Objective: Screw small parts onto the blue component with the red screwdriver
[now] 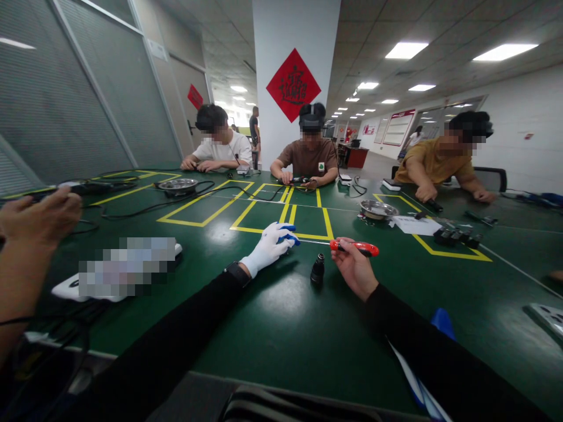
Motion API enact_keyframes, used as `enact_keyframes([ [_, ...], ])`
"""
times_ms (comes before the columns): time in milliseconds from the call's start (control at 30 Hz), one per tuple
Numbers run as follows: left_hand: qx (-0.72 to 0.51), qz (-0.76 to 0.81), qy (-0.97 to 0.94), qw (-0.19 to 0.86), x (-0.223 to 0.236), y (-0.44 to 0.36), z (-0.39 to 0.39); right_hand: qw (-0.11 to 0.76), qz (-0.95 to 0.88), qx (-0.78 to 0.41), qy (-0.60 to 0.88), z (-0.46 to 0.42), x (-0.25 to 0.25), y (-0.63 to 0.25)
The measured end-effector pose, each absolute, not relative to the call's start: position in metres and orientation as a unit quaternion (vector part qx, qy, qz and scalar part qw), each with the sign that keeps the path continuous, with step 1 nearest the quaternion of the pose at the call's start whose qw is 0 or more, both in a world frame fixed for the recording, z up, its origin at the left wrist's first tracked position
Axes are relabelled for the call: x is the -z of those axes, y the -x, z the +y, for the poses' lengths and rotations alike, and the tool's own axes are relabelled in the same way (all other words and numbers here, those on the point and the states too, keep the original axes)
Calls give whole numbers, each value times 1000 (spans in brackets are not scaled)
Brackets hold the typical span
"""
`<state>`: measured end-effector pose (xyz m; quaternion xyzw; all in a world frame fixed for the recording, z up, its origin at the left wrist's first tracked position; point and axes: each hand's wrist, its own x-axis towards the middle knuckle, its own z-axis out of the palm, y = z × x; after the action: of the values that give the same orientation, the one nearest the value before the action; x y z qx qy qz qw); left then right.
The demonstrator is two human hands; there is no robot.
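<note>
My right hand (pixel 354 272) is bare and closed around the red and black handle of a screwdriver (pixel 368 250), held level above the table. Its thin metal shaft points left, to the fingertips of my left hand (pixel 270 246). That hand wears a white glove with blue fingertips, and its fingers are bent together at the shaft's tip; whether a small part is between them is hidden. Below the shaft, between both hands, a black cylindrical part (pixel 317 269) with a narrower top stands upright on the green table (pixel 281 334).
Several black parts (pixel 457 235) stand at the right, near white paper (pixel 416 225) and a metal bowl (pixel 378 210). Another bowl (pixel 178 186) and cables are at the left. A blurred white object (pixel 65 290) and another person's hand (pixel 41 217) are close on the left. Co-workers sit opposite.
</note>
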<state>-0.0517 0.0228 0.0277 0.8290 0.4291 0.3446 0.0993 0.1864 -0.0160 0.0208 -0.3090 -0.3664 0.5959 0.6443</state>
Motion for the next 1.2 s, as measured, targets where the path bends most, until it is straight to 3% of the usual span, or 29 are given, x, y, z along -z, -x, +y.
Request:
enact_keyframes([
  [233,-412,485,-770,56,-21,37,22,689,-462,-461,317,-24,-31,-185],
  [333,-423,525,-738,37,-15,39,24,666,-556,-345,359,-21,-33,-196],
  [467,-440,543,-715,29,-16,42,24,466,-773,-146,404,-13,-29,-212],
  [633,-465,508,-715,118,-20,32,13,248,-874,-98,406,-11,-25,-218],
  [833,-525,464,-668,251,-20,10,-5,136,-901,-46,410,-10,-28,-221],
  [967,-532,414,-693,256,-25,4,-15,92,-915,-3,393,-9,-29,-222],
  [1067,-551,405,-687,244,-29,4,-20,103,-905,59,408,-13,-37,-222],
  [1200,-569,355,-692,268,-31,1,-27,313,-847,138,406,-27,-53,-213],
])
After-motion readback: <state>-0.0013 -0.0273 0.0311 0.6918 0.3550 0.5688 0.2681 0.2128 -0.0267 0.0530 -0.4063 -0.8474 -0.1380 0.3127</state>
